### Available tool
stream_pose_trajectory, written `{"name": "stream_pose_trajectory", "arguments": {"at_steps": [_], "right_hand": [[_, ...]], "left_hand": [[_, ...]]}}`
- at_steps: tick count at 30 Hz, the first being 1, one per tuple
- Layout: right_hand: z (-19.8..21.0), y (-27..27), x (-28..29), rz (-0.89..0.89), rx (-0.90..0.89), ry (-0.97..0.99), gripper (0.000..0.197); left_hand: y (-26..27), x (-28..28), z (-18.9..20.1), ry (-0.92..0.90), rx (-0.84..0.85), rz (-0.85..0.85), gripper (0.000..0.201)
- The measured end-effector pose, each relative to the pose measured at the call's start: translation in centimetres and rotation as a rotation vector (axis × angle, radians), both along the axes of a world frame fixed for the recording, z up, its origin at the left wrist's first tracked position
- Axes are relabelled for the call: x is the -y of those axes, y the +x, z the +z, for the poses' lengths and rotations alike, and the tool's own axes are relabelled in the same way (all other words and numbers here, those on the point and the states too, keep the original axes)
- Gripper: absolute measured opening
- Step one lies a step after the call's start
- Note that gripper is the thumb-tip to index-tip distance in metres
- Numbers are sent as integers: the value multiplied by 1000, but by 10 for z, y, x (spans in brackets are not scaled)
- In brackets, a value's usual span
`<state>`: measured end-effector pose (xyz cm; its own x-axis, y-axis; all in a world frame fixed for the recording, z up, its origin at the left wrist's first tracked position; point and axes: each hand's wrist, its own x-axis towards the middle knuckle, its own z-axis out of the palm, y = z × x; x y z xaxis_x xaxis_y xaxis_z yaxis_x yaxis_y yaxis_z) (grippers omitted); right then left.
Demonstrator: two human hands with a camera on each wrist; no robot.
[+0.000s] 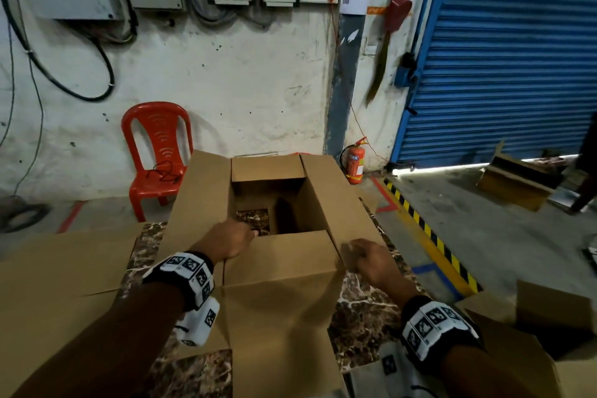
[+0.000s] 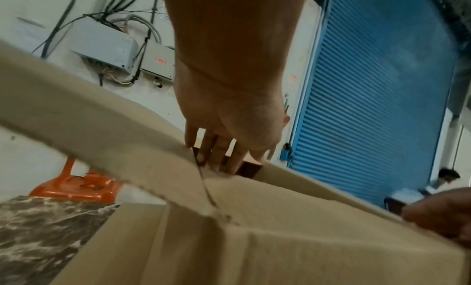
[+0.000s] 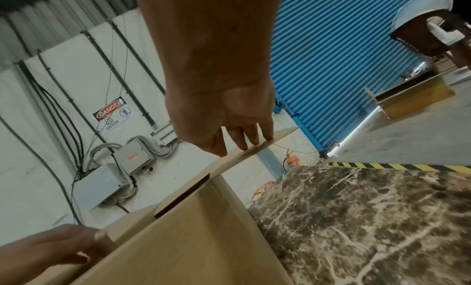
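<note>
Marble tabletop (image 1: 365,317) shows through my cardboard box (image 1: 281,271) standing on it, so I judge it squared up, with the bottom unclosed and the top flaps open; my left hand (image 1: 226,241) hooks the near-left rim, my right hand (image 1: 371,263) pinches the right flap (image 1: 332,197)

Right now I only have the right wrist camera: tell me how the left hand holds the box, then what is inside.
Observer: The left hand grips the cardboard box at its near left corner, fingers dipped inside the rim.
Operator: Now the inside.
Observer: No contents visible; the bottom is partly open and the marble table shows through.
Operator: Report what lies left of the box.
Observer: A flat cardboard sheet lies there.
</note>
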<state>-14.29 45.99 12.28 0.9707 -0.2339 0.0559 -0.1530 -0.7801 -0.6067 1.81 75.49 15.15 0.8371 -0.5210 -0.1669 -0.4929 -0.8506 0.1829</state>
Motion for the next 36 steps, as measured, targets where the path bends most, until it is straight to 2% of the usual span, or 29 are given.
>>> {"name": "stream_pose_trajectory", "arguments": {"at_steps": [3,5,6,8,10,12,13,15,17,18,22,25,28,31,33,36], "right_hand": [[-1,2,2,1,113,16,67],[2,5,0,-56,208,48,50],[4,5,-4,-89,226,104,41],[10,6,-10,-123,215,248,34],[18,5,-12,-101,122,433,35],[25,2,-13,29,-59,578,21],[28,-1,-11,135,-160,521,21],[26,-4,-8,336,-364,144,66],[18,-3,-9,420,-443,-196,107],[11,-3,-12,414,-453,-297,112],[-19,-15,-31,316,-318,-505,81],[-21,-15,-33,319,-309,-517,78],[5,-5,-22,425,-424,-450,92],[46,16,-10,498,-446,-301,88],[79,38,-3,486,-441,-298,81],[130,74,-2,474,-347,-348,62]], "left_hand": [[7,-3,17,-328,98,-16,32],[8,-7,37,-483,43,-12,32],[7,-12,46,-520,-45,-29,33],[-1,-23,61,-489,-274,-97,32],[-18,-32,70,-399,-457,-187,38],[-38,-37,69,-217,-538,-203,64],[-47,-37,60,-70,-511,-167,80],[-63,-40,35,217,-329,-87,111],[-80,-44,2,330,-228,0,138],[-87,-45,-15,328,-209,37,141],[-122,-36,-43,365,50,128,109],[-124,-34,-44,359,37,170,105],[-119,-32,-11,362,-149,136,106],[-98,-24,42,254,-265,80,74],[-75,-18,77,223,-180,60,63],[-32,-5,116,250,-27,56,60]]}}
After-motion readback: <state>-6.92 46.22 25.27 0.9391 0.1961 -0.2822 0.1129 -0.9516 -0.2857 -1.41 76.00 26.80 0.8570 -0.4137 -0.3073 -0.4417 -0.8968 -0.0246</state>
